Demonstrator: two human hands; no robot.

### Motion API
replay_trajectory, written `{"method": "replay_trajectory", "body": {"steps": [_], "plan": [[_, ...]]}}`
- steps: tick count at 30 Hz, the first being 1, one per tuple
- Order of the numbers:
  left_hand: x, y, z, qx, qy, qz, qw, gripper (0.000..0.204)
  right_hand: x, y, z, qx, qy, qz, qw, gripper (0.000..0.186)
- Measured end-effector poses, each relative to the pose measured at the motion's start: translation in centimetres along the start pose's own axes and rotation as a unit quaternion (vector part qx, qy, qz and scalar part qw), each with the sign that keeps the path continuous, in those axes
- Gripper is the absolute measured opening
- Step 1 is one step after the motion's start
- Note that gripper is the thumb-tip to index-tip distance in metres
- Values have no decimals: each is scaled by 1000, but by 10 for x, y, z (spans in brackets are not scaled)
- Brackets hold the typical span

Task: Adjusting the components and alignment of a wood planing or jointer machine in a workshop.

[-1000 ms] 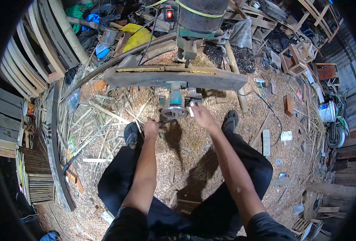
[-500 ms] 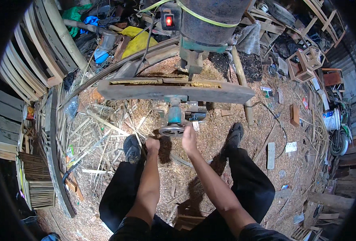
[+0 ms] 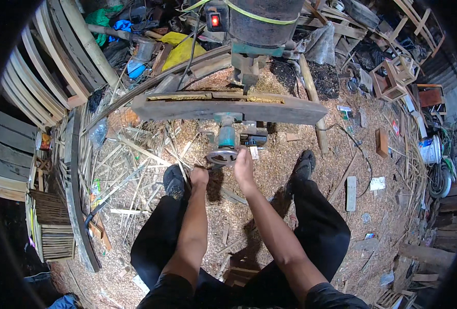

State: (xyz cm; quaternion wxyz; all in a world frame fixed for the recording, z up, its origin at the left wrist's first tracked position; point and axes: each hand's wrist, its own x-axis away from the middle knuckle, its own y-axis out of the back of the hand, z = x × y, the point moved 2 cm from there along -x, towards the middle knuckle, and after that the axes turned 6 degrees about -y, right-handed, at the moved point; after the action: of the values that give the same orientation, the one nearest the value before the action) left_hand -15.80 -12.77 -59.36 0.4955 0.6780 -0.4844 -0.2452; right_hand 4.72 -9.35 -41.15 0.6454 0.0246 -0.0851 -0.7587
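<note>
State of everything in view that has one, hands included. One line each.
Left hand: curled shut, left of the handwheel; its grip is unclear.
Right hand: curled on the handwheel's right rim.
Handwheel: mounted; turning or not, can't tell.
Wooden beam: held crosswise, upper face slotted.
Switch: lit red.
Bit: pointing down at the beam; spin can't be told.
Yellow sheet: crumpled.
Floor: strewn with shavings.

Wooden beam (image 3: 233,106) blocks ahead; room between forearms (image 3: 193,226).
</note>
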Motion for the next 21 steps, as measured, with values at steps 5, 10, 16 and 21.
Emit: {"method": "replay_trajectory", "body": {"steps": [5, 10, 16, 21], "plan": [[33, 29, -86, 82, 1, 24, 996, 30, -21, 39, -39, 41, -40, -29, 998, 43], [27, 48, -55, 51, 2, -1, 999, 35, -20, 21, -33, 31, -66, 44, 996, 46], [35, 101, -106, 139, -116, -28, 983, 30, -56, 81, -11, 102, -36, -18, 994, 59], [19, 227, -181, 285, -206, -159, 923, 24, -60, 111, 128, 107, 23, -22, 994, 54]]}}
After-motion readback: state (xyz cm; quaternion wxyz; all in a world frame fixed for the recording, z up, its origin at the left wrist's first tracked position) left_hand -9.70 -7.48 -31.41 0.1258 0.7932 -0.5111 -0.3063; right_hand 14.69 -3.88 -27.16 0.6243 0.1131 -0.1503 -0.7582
